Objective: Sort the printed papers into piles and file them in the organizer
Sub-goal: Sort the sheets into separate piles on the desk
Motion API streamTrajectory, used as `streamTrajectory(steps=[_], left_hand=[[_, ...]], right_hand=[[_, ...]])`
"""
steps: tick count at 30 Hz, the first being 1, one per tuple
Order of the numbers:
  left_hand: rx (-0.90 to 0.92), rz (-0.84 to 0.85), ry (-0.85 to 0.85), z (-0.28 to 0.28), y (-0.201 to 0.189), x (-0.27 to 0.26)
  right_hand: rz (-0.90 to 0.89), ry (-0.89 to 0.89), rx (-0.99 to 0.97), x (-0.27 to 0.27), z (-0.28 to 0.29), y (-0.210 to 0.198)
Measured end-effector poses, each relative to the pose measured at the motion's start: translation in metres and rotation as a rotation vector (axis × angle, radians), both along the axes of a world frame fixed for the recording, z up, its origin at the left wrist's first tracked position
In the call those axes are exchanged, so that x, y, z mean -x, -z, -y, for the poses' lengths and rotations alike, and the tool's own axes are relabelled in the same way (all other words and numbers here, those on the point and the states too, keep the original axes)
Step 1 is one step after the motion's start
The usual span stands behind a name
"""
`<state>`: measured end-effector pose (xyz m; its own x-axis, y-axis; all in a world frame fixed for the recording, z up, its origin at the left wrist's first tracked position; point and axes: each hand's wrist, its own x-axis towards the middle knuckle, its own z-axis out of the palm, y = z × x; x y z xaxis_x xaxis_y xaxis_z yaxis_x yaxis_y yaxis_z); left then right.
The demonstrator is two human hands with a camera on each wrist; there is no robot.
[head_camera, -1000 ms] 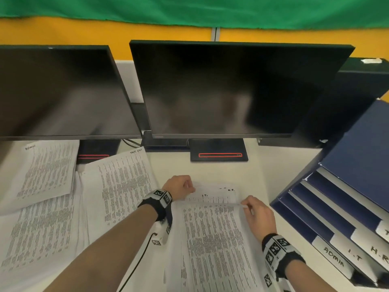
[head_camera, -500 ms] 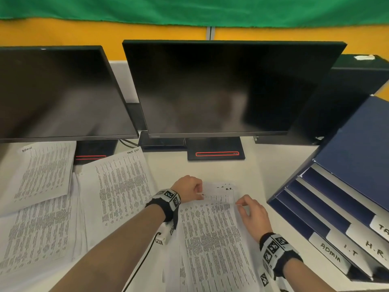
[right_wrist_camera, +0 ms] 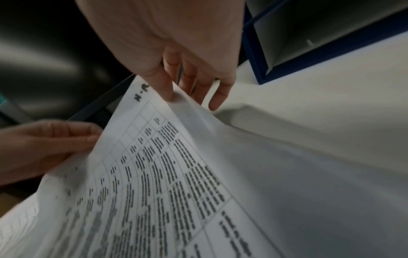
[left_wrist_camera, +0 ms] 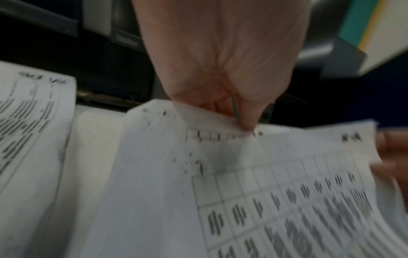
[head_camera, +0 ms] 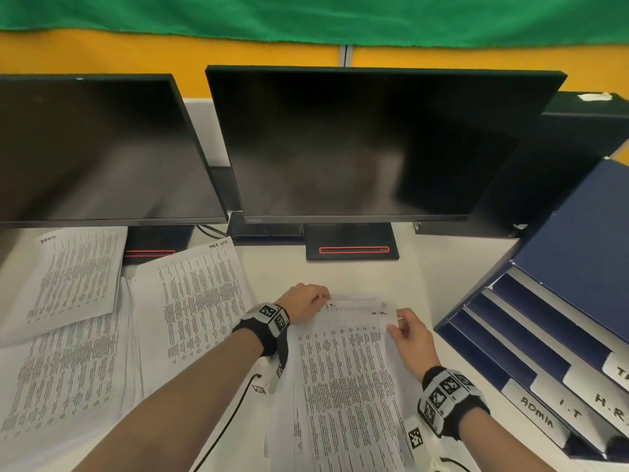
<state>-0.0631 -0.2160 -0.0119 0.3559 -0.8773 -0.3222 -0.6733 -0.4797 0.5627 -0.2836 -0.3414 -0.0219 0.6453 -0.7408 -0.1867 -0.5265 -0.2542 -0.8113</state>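
The right hand (head_camera: 413, 338) pinches the top sheet (head_camera: 343, 369) at its far right corner, marked H.R., while the left hand (head_camera: 306, 303) pinches the stack's far left corner. Sorting is underway; next, the sheet likely needs peeling free and carrying toward the organizer (head_camera: 558, 335), right of the stack on the bench (head_camera: 340, 274).

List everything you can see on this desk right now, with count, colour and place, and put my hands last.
monitors: two, black, dark screens, side by side at the back of the desk.
black box: one, behind the right monitor, at the far right.
organizer: one, dark blue, right edge; tabs read ADMIN, I.T, H.R.; a further tab is cut off.
left papers: several printed white sheets, overlapping on the left of the desk; exact count unclear.
middle stack: printed white sheets, front centre, between the hands.
top sheet: one, white, marked H.R. in its corner, lifted at the far edge.
desk: one, white.
left hand: pinches the far left edge of the stack.
right hand: pinches the top sheet's far right corner.
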Motion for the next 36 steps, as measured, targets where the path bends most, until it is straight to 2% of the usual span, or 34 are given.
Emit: streamTrajectory(steps=[5, 10, 15, 18, 22, 25, 30, 34, 36], left_hand=[[-0.071, -0.181, -0.100, -0.004, -0.003, -0.013], [-0.068, -0.148, -0.057, -0.015, -0.003, -0.018], [0.067, -0.145, -0.092, -0.019, -0.005, -0.014], [0.135, -0.176, -0.037, -0.020, -0.006, -0.003], [0.130, -0.223, 0.003, -0.022, -0.001, 0.007], [0.139, -0.197, 0.000, -0.020, -0.004, 0.011], [0.042, -0.162, -0.205, -0.013, -0.008, 0.009], [-0.064, -0.101, -0.162, -0.011, -0.007, 0.003], [-0.074, -0.010, -0.107, -0.010, -0.008, 0.003]], right_hand=[[-0.029, -0.016, -0.018, 0.000, 0.001, 0.000], [0.007, 0.027, -0.052, 0.002, -0.001, 0.000], [0.050, 0.069, -0.165, 0.003, -0.002, 0.008], [0.090, 0.056, -0.140, 0.005, -0.009, 0.010], [0.166, 0.041, -0.106, 0.010, -0.016, 0.012], [0.136, 0.029, -0.108, 0.013, -0.014, 0.018], [0.099, 0.020, -0.142, 0.013, -0.012, 0.017], [0.086, 0.002, -0.164, 0.013, -0.011, 0.016], [0.083, -0.011, -0.173, 0.014, -0.010, 0.015]])
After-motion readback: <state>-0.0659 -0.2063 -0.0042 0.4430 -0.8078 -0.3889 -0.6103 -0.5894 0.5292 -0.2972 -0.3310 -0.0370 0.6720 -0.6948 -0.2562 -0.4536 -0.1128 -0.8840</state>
